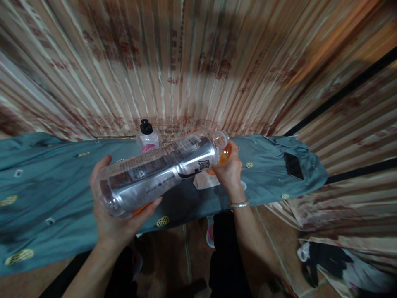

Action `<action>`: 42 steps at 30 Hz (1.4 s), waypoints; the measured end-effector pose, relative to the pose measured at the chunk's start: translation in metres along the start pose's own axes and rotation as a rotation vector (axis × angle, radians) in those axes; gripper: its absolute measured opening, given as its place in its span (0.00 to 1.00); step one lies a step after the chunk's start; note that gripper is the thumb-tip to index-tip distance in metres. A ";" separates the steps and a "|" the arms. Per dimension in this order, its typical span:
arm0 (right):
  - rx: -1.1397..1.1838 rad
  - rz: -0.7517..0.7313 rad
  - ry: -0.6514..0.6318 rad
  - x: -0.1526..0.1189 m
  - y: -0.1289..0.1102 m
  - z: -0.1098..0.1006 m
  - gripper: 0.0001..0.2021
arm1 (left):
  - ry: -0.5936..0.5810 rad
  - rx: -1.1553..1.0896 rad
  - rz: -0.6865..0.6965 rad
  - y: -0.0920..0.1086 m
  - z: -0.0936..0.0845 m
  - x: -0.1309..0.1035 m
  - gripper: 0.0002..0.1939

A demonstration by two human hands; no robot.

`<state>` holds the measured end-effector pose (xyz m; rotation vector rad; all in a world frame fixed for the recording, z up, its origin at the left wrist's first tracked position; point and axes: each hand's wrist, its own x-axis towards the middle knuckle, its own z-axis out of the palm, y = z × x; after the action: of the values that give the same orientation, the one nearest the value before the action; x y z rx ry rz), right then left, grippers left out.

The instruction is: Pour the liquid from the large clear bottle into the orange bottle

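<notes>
Ok so the clear plastic bottle [158,174] is looking super glossy and smooth, and the orange piece [226,153] by its neck is shining too. The bangle [238,204] is gleaming like polished metal. Teal cloth [62,178] is showing wrinkles, the curtain [173,78] is looking matt and pleated, the phone [293,166] dark and sleek.

Large bottle [161,169]: is slanting mid-frame, base in left hand [113,223], neck beside right hand [230,167]
Small bottle [147,135]: is standing behind, left of centre
Phone [293,166]: is lying on cloth [62,178], frame right
Curtain [173,74]: is hanging behind, frame top
</notes>
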<state>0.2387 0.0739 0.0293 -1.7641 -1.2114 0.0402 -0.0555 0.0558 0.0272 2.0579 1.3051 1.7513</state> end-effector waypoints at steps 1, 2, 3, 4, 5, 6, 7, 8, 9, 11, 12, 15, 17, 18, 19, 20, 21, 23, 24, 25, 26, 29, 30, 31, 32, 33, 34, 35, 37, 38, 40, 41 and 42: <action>-0.001 -0.001 -0.002 0.000 0.000 0.000 0.36 | 0.000 0.000 0.000 0.001 0.000 0.000 0.64; -0.002 -0.004 -0.001 0.000 0.000 0.000 0.36 | -0.003 0.001 -0.004 0.002 0.000 0.001 0.63; -0.004 -0.008 0.003 0.000 0.001 0.000 0.36 | -0.004 0.005 0.000 0.003 0.000 0.001 0.63; -0.007 -0.014 0.009 0.000 0.001 0.000 0.36 | 0.001 0.010 0.002 0.004 0.000 0.002 0.63; -0.010 -0.021 0.017 0.000 0.001 0.000 0.36 | 0.002 0.016 0.006 0.005 0.000 0.002 0.62; -0.012 -0.029 0.022 0.000 0.002 0.000 0.36 | 0.004 0.022 0.012 0.005 0.000 0.003 0.61; -0.012 -0.035 0.025 0.000 0.002 0.000 0.36 | 0.005 0.028 0.019 0.005 0.000 0.003 0.61; -0.010 -0.039 0.025 0.000 0.002 0.000 0.36 | 0.002 0.034 0.024 0.005 -0.001 0.003 0.61; -0.009 -0.039 0.023 0.000 0.002 0.000 0.36 | -0.006 0.039 0.032 0.005 -0.001 0.003 0.61; -0.009 -0.032 0.023 0.000 0.002 0.000 0.36 | -0.012 0.044 0.037 0.004 -0.002 0.003 0.62; -0.010 -0.026 0.023 0.000 0.002 0.000 0.36 | -0.014 0.043 0.037 0.003 -0.002 0.003 0.63; -0.008 -0.015 0.022 0.000 0.001 0.000 0.37 | -0.031 0.040 0.036 0.002 -0.003 0.002 0.64; -0.005 -0.010 0.020 0.000 0.000 0.000 0.37 | -0.041 0.044 0.052 0.001 -0.003 0.002 0.65; -0.003 -0.010 0.019 0.000 0.000 0.000 0.37 | -0.040 0.044 0.057 0.000 -0.003 0.002 0.65; -0.001 -0.011 0.018 0.000 0.000 0.000 0.37 | -0.041 0.040 0.056 0.000 -0.003 0.002 0.64; 0.003 -0.015 0.017 0.000 -0.001 0.000 0.37 | -0.039 0.031 0.049 0.000 -0.003 0.002 0.64; 0.007 -0.019 0.016 0.000 -0.001 -0.001 0.37 | -0.037 0.020 0.035 0.000 -0.003 0.003 0.64; 0.009 -0.024 0.012 0.000 -0.001 -0.001 0.36 | -0.035 0.006 0.015 0.001 -0.003 0.003 0.64; 0.006 -0.022 0.011 0.000 -0.001 -0.001 0.36 | -0.035 0.004 0.012 0.001 -0.003 0.004 0.64; 0.002 -0.018 0.009 0.000 0.000 0.000 0.37 | -0.035 0.007 0.017 0.001 -0.004 0.004 0.64; -0.003 -0.014 0.008 0.000 0.000 0.000 0.37 | -0.036 0.010 0.021 0.002 -0.004 0.004 0.65; -0.004 -0.016 0.007 0.000 0.002 0.000 0.38 | -0.035 0.003 0.017 0.002 -0.005 0.005 0.65; -0.002 -0.019 0.008 0.000 0.002 0.000 0.38 | -0.035 0.002 0.015 0.002 -0.005 0.005 0.65; -0.002 -0.020 0.008 0.000 0.002 0.000 0.39 | -0.036 0.004 0.016 0.003 -0.004 0.006 0.64; -0.003 -0.020 0.008 0.000 0.003 0.000 0.39 | -0.038 0.008 0.022 0.003 -0.004 0.006 0.64; -0.007 -0.019 0.009 0.000 0.003 0.000 0.39 | -0.040 0.013 0.031 0.003 -0.004 0.006 0.64; -0.012 -0.018 0.008 0.000 0.002 0.000 0.39 | -0.042 0.019 0.041 0.004 -0.004 0.006 0.64; -0.018 -0.018 0.006 0.000 0.002 0.000 0.39 | -0.040 0.018 0.053 0.005 -0.004 0.006 0.64; -0.026 -0.019 0.004 0.000 0.002 0.000 0.39 | -0.042 0.029 0.050 0.006 -0.005 0.006 0.64; -0.027 -0.019 0.004 0.000 0.002 0.000 0.39 | -0.042 0.033 0.060 0.006 -0.005 0.007 0.64; -0.025 -0.019 0.010 0.000 0.002 0.000 0.39 | -0.044 0.042 0.071 0.006 -0.005 0.007 0.64; -0.023 -0.019 0.013 0.000 0.002 0.000 0.39 | -0.043 0.043 0.077 0.006 -0.005 0.007 0.65; -0.020 -0.019 0.015 0.000 0.002 0.001 0.39 | -0.043 0.043 0.078 0.006 -0.005 0.007 0.65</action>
<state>0.2400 0.0743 0.0274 -1.7675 -1.2209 0.0036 -0.0571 0.0550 0.0372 2.1848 1.2785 1.7145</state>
